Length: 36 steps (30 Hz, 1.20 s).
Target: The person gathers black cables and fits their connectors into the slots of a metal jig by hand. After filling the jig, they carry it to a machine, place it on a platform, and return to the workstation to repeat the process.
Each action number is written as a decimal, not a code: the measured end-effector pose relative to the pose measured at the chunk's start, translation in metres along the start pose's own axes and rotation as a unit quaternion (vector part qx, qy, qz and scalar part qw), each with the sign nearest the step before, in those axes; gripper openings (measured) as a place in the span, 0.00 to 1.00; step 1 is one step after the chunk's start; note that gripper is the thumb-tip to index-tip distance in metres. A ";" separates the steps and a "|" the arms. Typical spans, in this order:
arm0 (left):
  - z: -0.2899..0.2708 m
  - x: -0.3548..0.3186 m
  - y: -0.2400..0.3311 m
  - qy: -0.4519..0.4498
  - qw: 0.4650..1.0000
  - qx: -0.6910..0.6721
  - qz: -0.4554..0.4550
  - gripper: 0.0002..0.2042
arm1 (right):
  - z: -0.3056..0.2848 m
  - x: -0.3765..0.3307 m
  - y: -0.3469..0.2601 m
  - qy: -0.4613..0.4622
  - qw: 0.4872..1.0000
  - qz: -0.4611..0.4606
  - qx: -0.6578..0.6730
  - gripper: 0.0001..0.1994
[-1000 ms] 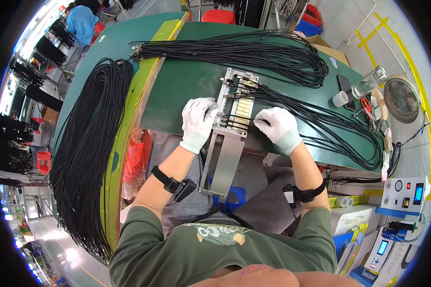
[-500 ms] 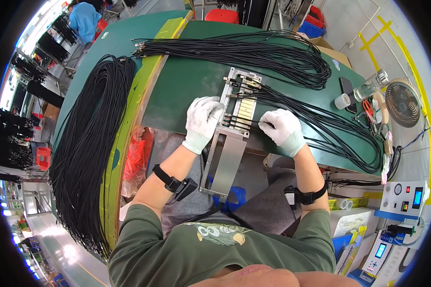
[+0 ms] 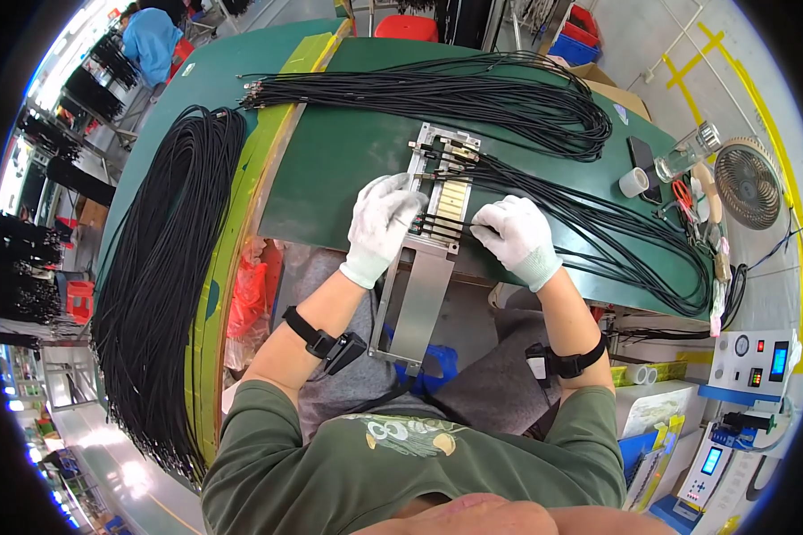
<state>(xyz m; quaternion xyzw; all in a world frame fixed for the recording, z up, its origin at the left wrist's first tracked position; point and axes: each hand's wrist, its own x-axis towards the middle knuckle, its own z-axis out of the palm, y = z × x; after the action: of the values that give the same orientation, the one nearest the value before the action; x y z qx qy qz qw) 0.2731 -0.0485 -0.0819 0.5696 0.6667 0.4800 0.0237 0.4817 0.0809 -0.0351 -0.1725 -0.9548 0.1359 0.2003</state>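
Note:
A metal fixture (image 3: 426,135) with a row of pale yellow slots (image 3: 452,198) lies at the table's near edge. Several black cables run into it from the right, their metal-tipped ends lying across the slots. My left hand (image 3: 382,227), in a white glove, is at the fixture's left side with fingers curled around the cable ends there; what they grip is hidden. To the right of the slots, my gloved right hand (image 3: 516,236) pinches a black cable (image 3: 467,225) between thumb and fingertips. The loose lengths of the cable bundle (image 3: 589,223) loop away to the right.
A long cable bundle (image 3: 437,94) lies along the back of the green table (image 3: 330,169); another thick bundle (image 3: 174,267) hangs over the left side. At right are a cup (image 3: 633,183), phone (image 3: 642,160), glass jar (image 3: 687,153), red-handled tool (image 3: 683,196) and fan (image 3: 748,185).
My left hand has shifted slightly right, closer over the cable ends on the fixture. My right hand has edged left and its fingers have drawn in. The whole view has shifted a little.

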 end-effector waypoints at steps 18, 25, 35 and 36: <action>0.004 0.008 0.002 -0.050 0.984 0.090 0.148 0.11 | 0.003 0.019 0.057 0.130 0.987 0.068 -0.058 0.09; 0.004 0.010 -0.001 0.007 0.994 0.003 0.106 0.10 | 0.014 0.024 -0.008 0.094 0.993 -0.035 0.057 0.08; 0.001 0.007 0.004 -0.007 0.995 -0.030 0.095 0.07 | 0.013 0.018 -0.001 -0.032 0.992 0.027 0.122 0.08; 0.002 0.007 0.002 0.004 0.997 -0.034 0.071 0.07 | 0.010 0.018 -0.002 -0.039 0.994 0.029 0.099 0.08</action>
<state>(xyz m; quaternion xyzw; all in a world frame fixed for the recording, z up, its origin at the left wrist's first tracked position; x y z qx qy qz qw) 0.2733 -0.0421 -0.0774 0.6125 0.6078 0.5053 0.0058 0.4611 0.0839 -0.0374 -0.1740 -0.9383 0.2418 0.1753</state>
